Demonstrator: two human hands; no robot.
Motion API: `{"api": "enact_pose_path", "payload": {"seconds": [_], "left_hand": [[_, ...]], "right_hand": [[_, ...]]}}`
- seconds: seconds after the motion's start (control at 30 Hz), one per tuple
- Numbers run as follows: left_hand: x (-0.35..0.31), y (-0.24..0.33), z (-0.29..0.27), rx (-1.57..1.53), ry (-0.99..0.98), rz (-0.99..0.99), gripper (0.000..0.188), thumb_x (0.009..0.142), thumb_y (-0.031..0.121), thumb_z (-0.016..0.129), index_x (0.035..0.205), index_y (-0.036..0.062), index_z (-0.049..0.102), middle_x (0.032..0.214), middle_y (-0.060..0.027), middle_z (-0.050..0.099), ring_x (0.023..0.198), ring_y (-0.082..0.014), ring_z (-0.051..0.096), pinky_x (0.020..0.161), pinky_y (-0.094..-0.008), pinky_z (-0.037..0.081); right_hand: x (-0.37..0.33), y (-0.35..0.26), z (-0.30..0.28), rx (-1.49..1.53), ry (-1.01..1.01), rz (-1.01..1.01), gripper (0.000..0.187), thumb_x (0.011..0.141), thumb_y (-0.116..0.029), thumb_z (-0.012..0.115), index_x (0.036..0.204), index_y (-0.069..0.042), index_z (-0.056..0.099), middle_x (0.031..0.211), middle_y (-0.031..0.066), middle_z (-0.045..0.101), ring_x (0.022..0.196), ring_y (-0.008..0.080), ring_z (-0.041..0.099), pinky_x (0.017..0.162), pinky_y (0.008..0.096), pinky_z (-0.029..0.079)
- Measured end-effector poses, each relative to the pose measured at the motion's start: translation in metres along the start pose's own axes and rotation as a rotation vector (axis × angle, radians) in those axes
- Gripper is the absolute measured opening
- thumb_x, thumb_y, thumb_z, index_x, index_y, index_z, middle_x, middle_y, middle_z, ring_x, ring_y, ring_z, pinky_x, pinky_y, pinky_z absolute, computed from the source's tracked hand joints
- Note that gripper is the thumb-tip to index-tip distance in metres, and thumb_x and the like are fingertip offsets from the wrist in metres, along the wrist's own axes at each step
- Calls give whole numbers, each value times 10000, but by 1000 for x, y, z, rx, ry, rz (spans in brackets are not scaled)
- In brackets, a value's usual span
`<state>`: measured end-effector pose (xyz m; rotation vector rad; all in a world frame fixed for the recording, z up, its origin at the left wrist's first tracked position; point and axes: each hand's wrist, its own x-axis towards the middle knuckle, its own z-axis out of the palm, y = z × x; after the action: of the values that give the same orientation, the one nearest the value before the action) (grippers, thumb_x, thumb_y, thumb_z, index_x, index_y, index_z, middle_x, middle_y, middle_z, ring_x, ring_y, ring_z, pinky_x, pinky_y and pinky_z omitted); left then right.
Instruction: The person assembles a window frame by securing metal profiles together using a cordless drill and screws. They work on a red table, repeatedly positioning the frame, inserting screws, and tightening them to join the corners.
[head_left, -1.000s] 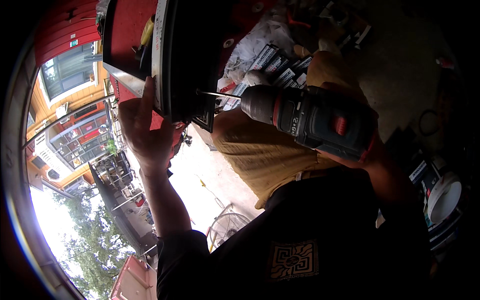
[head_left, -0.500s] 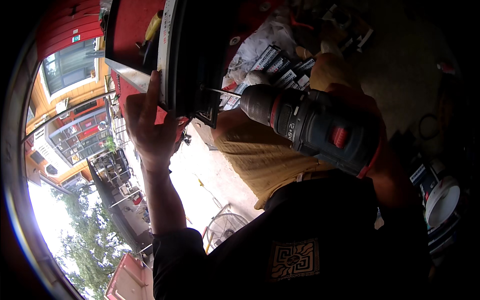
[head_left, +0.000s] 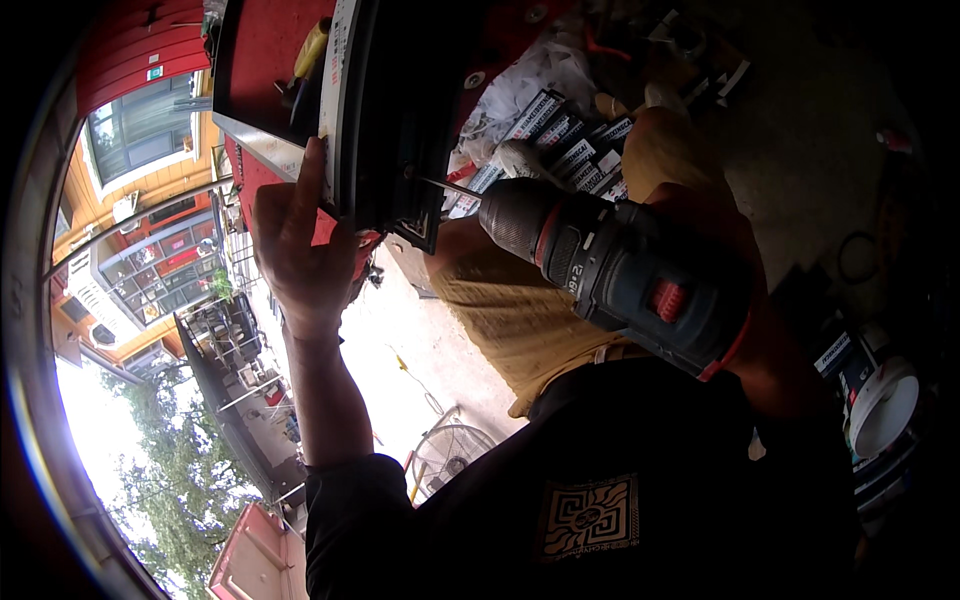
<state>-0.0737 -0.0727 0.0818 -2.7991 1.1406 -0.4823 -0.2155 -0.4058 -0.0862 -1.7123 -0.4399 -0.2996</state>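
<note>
A black and grey cordless drill (head_left: 640, 270) with a red switch is in my right hand (head_left: 757, 300), whose fingers are mostly hidden behind the tool. Its long thin bit (head_left: 448, 186) points left, its tip at the dark side of a black metal frame (head_left: 385, 130). My left hand (head_left: 305, 240) holds the frame's corner, the index finger stretched along a pale strip (head_left: 335, 90) and the other fingers curled. Whether the bit has entered the frame is too dark to tell.
A yellow-handled tool (head_left: 311, 48) lies on the red surface within the frame. Beyond the drill are printed boxes (head_left: 560, 130) and crumpled clear plastic (head_left: 545, 75). A fan (head_left: 455, 455) stands on the bright floor; a white bucket (head_left: 885, 410) is at the right.
The drill has tilted, its rear end dropping lower and slightly left. The frame has shifted a little to the right in view. Both hands keep their holds.
</note>
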Motion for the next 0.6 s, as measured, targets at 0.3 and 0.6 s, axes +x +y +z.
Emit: {"api": "enact_pose_path", "payload": {"seconds": [0.3, 0.6], "left_hand": [[3, -1, 1, -18, -3, 13, 797, 817, 122, 913, 1562, 104, 631, 1010, -67, 566, 880, -229, 572, 768, -378, 497], [3, 0, -1, -2, -14, 7, 850, 750, 39, 889, 1558, 98, 635, 994, -67, 562, 873, -234, 571, 764, -373, 495]], "right_hand": [[7, -4, -6, -67, 14, -77, 429, 918, -252, 813, 1250, -52, 629, 1099, 78, 673, 958, 203, 721, 789, 339, 626], [5, -7, 0, 24, 52, -29, 378, 935, -232, 797, 1226, -45, 646, 1077, 79, 674, 950, 201, 726, 794, 331, 637]]}}
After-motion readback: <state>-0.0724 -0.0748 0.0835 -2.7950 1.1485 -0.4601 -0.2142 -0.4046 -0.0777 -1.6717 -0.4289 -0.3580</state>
